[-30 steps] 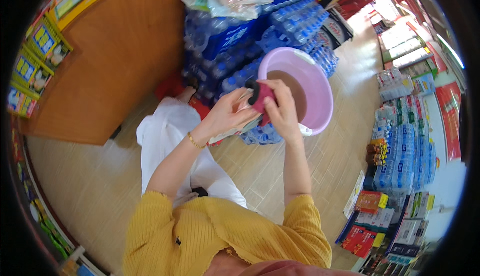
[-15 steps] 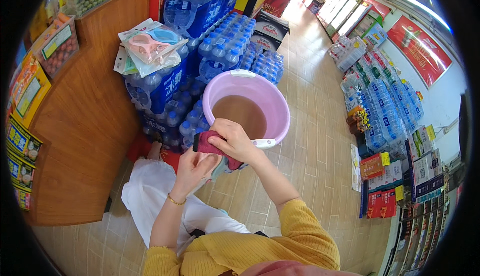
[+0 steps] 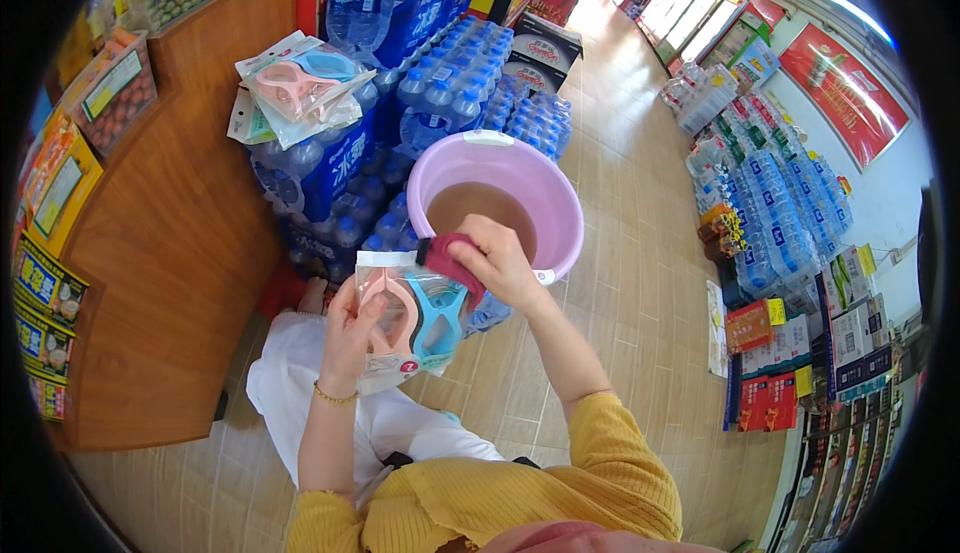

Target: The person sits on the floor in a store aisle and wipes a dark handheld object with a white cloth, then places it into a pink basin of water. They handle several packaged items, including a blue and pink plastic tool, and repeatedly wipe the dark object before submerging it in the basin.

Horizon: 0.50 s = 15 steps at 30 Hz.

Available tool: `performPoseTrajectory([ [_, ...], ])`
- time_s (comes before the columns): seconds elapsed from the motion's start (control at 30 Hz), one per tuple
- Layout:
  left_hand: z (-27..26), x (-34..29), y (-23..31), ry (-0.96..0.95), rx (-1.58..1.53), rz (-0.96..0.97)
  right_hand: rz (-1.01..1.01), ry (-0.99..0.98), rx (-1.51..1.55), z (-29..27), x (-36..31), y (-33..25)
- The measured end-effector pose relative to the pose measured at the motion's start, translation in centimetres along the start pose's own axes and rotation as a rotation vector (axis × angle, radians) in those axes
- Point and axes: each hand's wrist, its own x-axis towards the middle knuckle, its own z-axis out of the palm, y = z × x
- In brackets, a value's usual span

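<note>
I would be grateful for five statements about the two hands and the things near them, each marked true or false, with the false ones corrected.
1. The left hand holds a clear package with pink and blue items inside. True.
2. The right hand grips something yellow. False: it grips a dark red cloth.
3. The light purple bucket contains brownish liquid. True.
4. Both wrists are bare. False: a gold-coloured bracelet is on the left wrist.
5. Similar packages lie on top of packed bottles. True.
</note>
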Motion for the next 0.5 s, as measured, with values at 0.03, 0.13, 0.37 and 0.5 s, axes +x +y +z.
performPoseTrajectory([
  [0.03,0.0,0.0,0.1,-0.003,0.008,0.006,0.098,0.118,0.028,0.3,0.0,0.0],
  [0.13,0.6,0.0,0.0,0.008,0.015,-0.005,0.31,0.432,0.23,1.8,-0.3,1.2],
  [0.37,0.8,0.5,0.0,0.119,-0.206,0.006,0.329,0.84,0.915,1.3,-1.2,3.3],
  [0.5,0.6,0.8,-0.4,0.153,-0.198,0.076,0.157,0.837,0.998,2.0,-1.8,1.3],
])
